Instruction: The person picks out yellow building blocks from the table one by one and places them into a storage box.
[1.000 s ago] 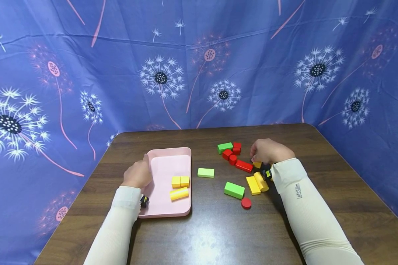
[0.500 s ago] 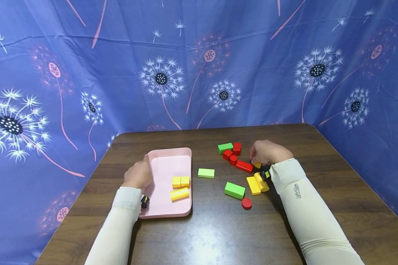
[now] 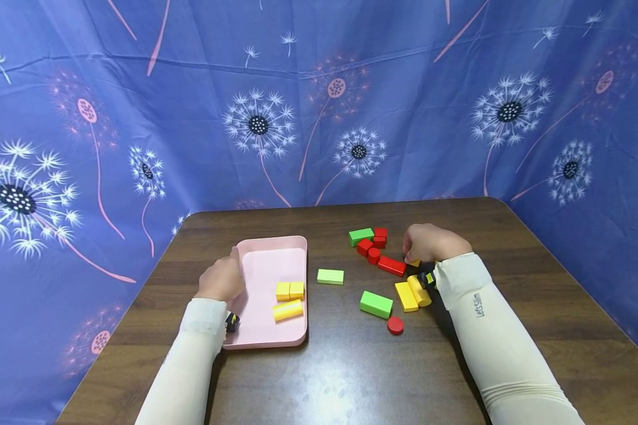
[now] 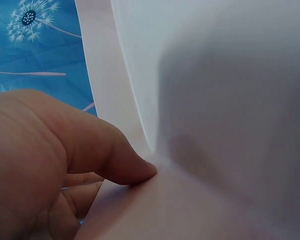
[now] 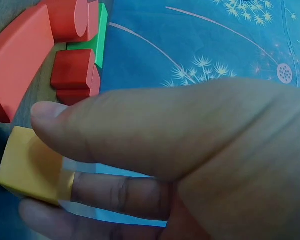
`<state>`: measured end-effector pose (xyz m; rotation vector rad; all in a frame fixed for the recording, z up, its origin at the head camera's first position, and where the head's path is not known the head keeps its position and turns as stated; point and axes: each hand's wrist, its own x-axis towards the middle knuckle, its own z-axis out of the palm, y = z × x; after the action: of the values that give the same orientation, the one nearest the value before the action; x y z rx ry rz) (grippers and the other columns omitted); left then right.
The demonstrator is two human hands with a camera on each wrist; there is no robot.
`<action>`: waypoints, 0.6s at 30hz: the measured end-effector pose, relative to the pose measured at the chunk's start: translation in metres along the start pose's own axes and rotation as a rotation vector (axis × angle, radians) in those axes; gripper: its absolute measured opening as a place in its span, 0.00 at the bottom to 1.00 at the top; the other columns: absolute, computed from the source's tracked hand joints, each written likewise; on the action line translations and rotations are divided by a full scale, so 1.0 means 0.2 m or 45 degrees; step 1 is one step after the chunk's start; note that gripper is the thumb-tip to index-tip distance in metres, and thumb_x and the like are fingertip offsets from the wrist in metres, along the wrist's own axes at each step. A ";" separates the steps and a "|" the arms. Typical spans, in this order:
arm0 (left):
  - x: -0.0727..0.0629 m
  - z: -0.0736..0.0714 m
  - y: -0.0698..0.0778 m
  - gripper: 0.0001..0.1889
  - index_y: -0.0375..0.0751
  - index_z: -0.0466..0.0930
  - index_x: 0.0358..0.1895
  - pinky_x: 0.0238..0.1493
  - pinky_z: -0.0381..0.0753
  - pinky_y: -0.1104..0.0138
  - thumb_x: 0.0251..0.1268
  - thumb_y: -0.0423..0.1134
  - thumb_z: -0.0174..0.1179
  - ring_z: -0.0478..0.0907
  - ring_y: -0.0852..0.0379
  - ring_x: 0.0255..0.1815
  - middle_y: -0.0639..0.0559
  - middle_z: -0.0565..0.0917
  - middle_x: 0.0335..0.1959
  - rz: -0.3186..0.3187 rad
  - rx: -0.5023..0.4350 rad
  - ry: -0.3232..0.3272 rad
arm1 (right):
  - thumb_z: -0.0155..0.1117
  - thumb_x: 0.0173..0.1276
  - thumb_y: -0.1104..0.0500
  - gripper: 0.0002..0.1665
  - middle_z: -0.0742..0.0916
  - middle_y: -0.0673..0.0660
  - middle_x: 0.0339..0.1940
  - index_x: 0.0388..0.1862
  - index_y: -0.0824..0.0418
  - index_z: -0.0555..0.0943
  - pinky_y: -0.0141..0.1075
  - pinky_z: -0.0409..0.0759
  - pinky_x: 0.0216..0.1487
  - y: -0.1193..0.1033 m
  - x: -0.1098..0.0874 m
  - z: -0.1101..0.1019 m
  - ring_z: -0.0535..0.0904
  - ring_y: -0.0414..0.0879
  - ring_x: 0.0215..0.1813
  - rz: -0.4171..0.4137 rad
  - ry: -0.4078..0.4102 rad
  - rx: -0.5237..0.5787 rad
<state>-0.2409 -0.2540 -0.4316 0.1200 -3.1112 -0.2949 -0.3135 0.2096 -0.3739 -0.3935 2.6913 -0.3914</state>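
At the left, my left hand [image 3: 221,280] grips the side wall of a pink tray [image 3: 268,339]. The left wrist view shows the thumb [image 4: 125,160] pressed against the tray's inner wall, with the other fingers outside. Two yellow cubes [image 3: 289,291] and a yellow cylinder [image 3: 287,310] lie in the tray. Over on the right, my right hand [image 3: 433,242] is lowered to the table and holds a yellow block [image 5: 30,162] between thumb and fingers. Close to that hand lie a red block [image 3: 391,265], a yellow flat block [image 3: 406,297] and another yellow cylinder [image 3: 419,290].
Several red pieces [image 3: 365,247] and a green block [image 3: 361,236] cluster toward the back. Nearer are a light green block [image 3: 330,277], a larger green block [image 3: 376,304] and a red disc [image 3: 395,325]. A blue dandelion-print cloth [image 3: 319,118] hangs behind the wooden table [image 3: 276,389].
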 end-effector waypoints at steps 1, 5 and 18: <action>0.00 0.00 0.00 0.37 0.30 0.51 0.81 0.37 0.84 0.39 0.71 0.35 0.49 0.86 0.30 0.47 0.27 0.84 0.56 0.001 -0.001 0.000 | 0.73 0.66 0.61 0.08 0.86 0.57 0.38 0.43 0.60 0.86 0.38 0.80 0.36 0.00 0.00 0.00 0.80 0.52 0.39 -0.001 0.000 -0.001; 0.00 0.00 0.00 0.37 0.29 0.51 0.81 0.37 0.84 0.39 0.71 0.35 0.49 0.86 0.30 0.47 0.26 0.84 0.56 0.003 0.001 0.002 | 0.73 0.65 0.62 0.07 0.86 0.56 0.36 0.41 0.60 0.85 0.38 0.78 0.34 0.00 0.00 0.00 0.79 0.51 0.38 -0.013 0.016 -0.019; 0.00 0.00 -0.01 0.37 0.29 0.51 0.81 0.39 0.84 0.39 0.72 0.35 0.49 0.86 0.30 0.49 0.27 0.83 0.58 0.005 0.003 0.001 | 0.68 0.60 0.74 0.21 0.85 0.60 0.43 0.53 0.63 0.83 0.37 0.80 0.35 0.00 0.00 0.00 0.78 0.54 0.43 -0.043 0.039 0.026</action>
<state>-0.2417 -0.2553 -0.4329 0.1141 -3.1105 -0.2909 -0.3134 0.2099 -0.3751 -0.4310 2.7115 -0.4376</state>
